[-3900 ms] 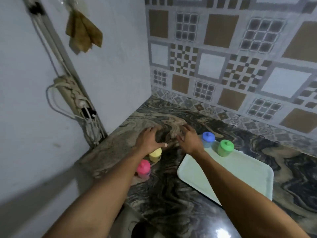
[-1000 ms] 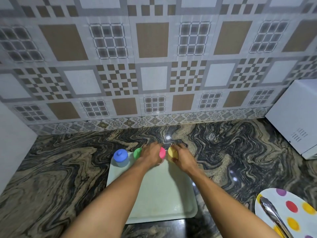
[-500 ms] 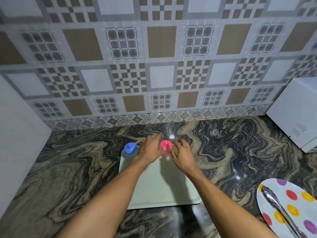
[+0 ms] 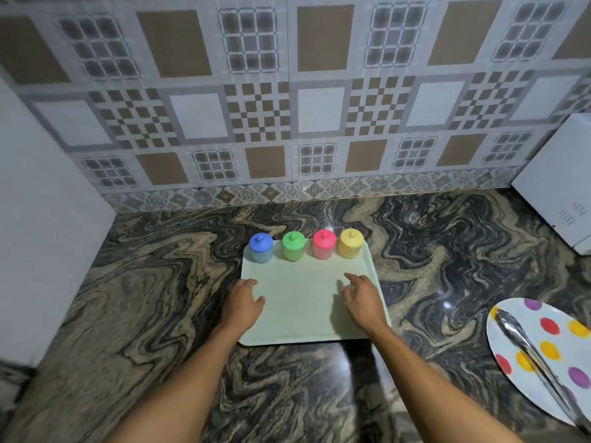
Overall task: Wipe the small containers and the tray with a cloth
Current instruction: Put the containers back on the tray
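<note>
Sitting along the far edge of the tray [image 4: 300, 302]: blue container [image 4: 261, 248], green container [image 4: 293, 246], pink container [image 4: 324, 244], yellow container [image 4: 350, 243]. The tray is mid-bench [image 4: 153, 298]; left grip [image 4: 243, 302] on its left edge, right grip [image 4: 363, 298] over its right side, both slack-fingered, empty. No cloth visible, so wiping likely needs one fetched first.

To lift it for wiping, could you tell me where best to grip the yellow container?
Grip the yellow container round its body below the lid, probably from the right: that side is free; the pink container crowds its left.
</note>
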